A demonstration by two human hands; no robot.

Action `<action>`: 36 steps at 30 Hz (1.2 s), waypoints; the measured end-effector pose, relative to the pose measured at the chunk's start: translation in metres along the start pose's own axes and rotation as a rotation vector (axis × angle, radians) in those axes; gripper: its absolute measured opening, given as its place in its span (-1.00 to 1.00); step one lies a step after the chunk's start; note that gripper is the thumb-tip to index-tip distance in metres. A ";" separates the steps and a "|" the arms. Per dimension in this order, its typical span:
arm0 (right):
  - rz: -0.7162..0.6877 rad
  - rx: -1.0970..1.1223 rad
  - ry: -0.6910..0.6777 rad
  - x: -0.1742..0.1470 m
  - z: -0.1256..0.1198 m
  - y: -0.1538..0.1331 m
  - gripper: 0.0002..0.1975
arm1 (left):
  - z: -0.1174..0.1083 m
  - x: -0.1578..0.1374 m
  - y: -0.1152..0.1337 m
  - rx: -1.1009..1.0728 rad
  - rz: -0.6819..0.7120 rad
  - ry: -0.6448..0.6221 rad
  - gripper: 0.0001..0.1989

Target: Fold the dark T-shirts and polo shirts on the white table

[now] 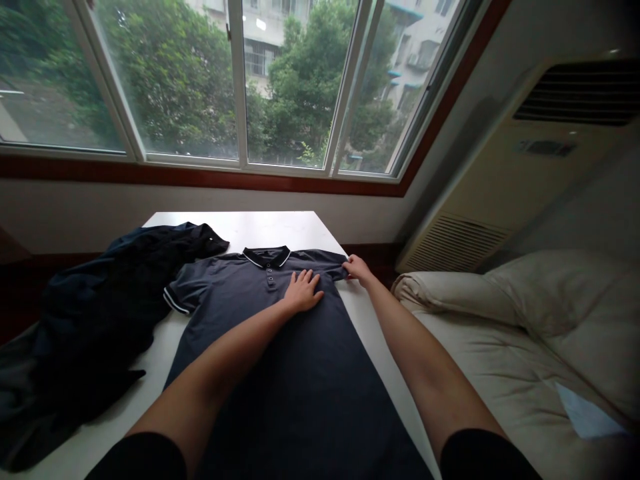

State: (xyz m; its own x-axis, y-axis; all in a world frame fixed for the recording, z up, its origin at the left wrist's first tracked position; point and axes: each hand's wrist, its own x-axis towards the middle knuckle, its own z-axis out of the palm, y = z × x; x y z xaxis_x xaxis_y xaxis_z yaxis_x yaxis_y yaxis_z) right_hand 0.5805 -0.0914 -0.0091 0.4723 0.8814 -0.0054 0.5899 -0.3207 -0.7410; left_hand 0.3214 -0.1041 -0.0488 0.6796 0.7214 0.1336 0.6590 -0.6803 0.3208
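Note:
A dark grey-blue polo shirt [280, 347] lies spread front side up on a white table [280, 225], its black, white-edged collar toward the window. My left hand [303, 292] rests on the upper chest beside the button placket, fingers spread and flat on the cloth. At the end of the sleeve on the right, my right hand [357, 269] pinches the cuff between thumb and fingers. The opposite sleeve, with white stripes on its cuff, lies stretched out to the left.
A heap of dark clothes [100, 313] covers the table's left side and touches the shirt's sleeve. To the right stands a beige sofa [465, 333] with a white sheet of paper [587, 412] on it. Behind are a window [295, 87] and a floor-standing air conditioner [525, 160].

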 end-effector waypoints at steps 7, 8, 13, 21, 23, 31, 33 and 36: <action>-0.132 0.385 0.154 0.023 -0.011 -0.016 -0.75 | 0.004 0.001 0.002 0.054 0.015 -0.031 -0.25; -0.117 0.457 0.157 0.024 -0.013 -0.020 -0.72 | 0.004 0.001 0.002 0.056 0.009 -0.035 -0.25; -0.120 0.721 -0.089 0.015 -0.021 -0.033 -0.59 | 0.005 0.002 0.003 0.060 -0.012 -0.036 -0.25; -0.097 0.422 -0.319 -0.017 0.002 -0.017 -0.50 | 0.006 0.001 0.003 0.061 -0.003 -0.023 -0.23; -0.133 0.346 -0.344 -0.023 0.006 -0.010 -0.43 | 0.006 0.001 0.002 0.067 -0.004 -0.020 -0.25; -0.560 -0.170 -0.432 -0.043 -0.001 0.005 -0.51 | 0.006 -0.002 0.003 0.029 -0.017 0.009 -0.23; -0.603 -0.313 -0.304 -0.046 0.002 0.005 -0.59 | 0.006 -0.002 0.003 0.012 -0.033 0.028 -0.19; -0.517 -0.375 -0.090 -0.048 0.008 0.006 -0.75 | 0.004 -0.003 0.004 0.000 -0.035 0.024 -0.18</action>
State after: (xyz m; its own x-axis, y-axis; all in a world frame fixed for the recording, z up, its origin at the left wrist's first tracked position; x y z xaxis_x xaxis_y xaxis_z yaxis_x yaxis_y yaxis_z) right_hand 0.5559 -0.1326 -0.0189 0.0189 0.9750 0.2212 0.9232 0.0679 -0.3783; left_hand 0.3231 -0.1092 -0.0520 0.6480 0.7478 0.1446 0.6826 -0.6545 0.3252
